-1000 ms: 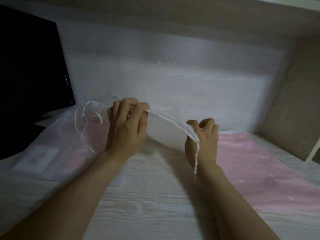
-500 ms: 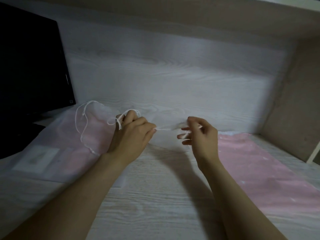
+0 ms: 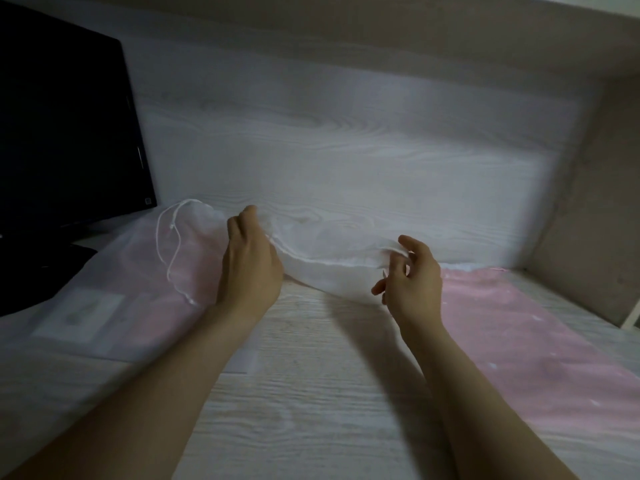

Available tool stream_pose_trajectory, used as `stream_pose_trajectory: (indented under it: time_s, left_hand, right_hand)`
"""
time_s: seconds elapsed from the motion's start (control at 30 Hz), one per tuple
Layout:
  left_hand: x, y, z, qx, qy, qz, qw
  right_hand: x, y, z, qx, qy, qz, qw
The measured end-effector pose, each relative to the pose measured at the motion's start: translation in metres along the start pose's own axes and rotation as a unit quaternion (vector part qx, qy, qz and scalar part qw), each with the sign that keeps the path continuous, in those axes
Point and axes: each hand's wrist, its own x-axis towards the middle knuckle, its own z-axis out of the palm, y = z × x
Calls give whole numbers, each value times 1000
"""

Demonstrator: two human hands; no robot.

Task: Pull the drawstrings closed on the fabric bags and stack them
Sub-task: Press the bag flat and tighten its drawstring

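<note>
Pale tabletop [image 3: 311, 393] below: the left hand [image 3: 251, 268] grips one end of a white fabric bag [image 3: 329, 252], the right hand [image 3: 412, 277] pinches the other end, and the bag hangs stretched between them. A second bag [image 3: 138, 271] with a loose drawstring [image 3: 166, 244] lies to the left, pink fabric [image 3: 519, 323] to the right.

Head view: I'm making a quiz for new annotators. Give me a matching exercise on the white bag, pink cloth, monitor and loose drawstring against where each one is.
Things:
1 white bag
2 pink cloth
3 monitor
4 drawstring

Places:
A flat on the desk, right side
B dark, far left
C gripped by the left hand and pinched by the right hand
D loose on the sheer bag, left side

Pairs: 1-C, 2-A, 3-B, 4-D
</note>
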Motion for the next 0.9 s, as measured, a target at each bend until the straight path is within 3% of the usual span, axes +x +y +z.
stream_pose_trajectory:
  time_s: [0.37,0.57,0.9]
  left_hand:
    - [9,-13,-6,16,8,-79,997]
    - [8,0,-6,-160,-19,-102,982]
    - [20,-12,-8,-297,76,-162,938]
  right_hand:
    - [4,0,-2,111,33,67,991]
    - [2,-13,-7,259,1,142,955]
    - [4,-15,-7,331,8,174,927]
